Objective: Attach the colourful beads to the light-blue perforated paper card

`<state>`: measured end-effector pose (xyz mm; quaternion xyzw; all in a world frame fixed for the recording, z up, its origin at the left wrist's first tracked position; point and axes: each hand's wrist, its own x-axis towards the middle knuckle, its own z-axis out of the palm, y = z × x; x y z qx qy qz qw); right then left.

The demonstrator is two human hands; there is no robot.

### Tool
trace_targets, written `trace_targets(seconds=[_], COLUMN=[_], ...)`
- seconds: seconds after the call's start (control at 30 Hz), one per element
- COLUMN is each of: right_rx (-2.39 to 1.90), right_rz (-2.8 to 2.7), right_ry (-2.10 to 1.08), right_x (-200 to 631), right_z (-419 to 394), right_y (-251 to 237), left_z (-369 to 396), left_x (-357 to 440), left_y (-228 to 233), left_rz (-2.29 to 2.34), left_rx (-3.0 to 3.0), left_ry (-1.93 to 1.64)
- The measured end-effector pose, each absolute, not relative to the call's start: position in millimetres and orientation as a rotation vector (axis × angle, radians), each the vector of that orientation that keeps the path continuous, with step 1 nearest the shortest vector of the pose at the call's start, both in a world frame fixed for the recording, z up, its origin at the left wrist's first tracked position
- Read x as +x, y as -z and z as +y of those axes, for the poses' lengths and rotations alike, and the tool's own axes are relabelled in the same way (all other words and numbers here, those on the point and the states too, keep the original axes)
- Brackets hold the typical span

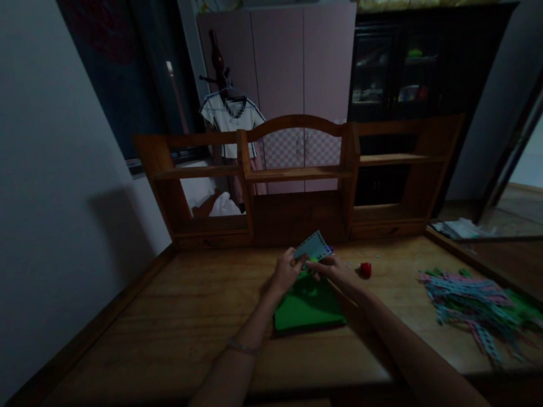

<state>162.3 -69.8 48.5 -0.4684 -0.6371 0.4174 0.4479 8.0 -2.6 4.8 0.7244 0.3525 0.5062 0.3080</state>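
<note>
A pale blue card (314,245) with dark marks along its edges is held tilted above the table. My left hand (288,270) is closed on its left lower side. My right hand (328,269) has its fingers pinched together at the card's lower edge, where a small bright green piece shows between the two hands; its kind is hard to make out in the dim light. Just below both hands a flat green pad or box (309,307) lies on the wooden table (182,324).
A small red object (366,270) lies right of my right hand. Farther right is a loose heap of pink, blue and green perforated strips (467,304). A wooden shelf unit (298,174) stands along the table's back edge, with a wall (38,196) at left.
</note>
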Motion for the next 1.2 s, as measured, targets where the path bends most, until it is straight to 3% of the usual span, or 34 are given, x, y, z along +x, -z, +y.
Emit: trace_targets(seconds=[0.3, 0.8, 1.2], right_rx=[-1.079, -1.094, -1.020], right_rz=[-1.392, -1.562, -1.402], right_ry=[-1.188, -1.091, -1.373], right_x=[160.6, 156.2, 154.3], right_z=[-60.4, -52.1, -51.6], right_y=[-28.8, -19.2, -26.1], left_z=[-4.9, -9.4, -8.9], left_x=[9.6, 7.2, 5.8], left_y=[-5.9, -14.3, -13.8], left_rz=[0.904, 1.086, 1.116], left_rx=[1.910, 1.821, 1.822], left_ry=[-1.298, -1.431, -1.484])
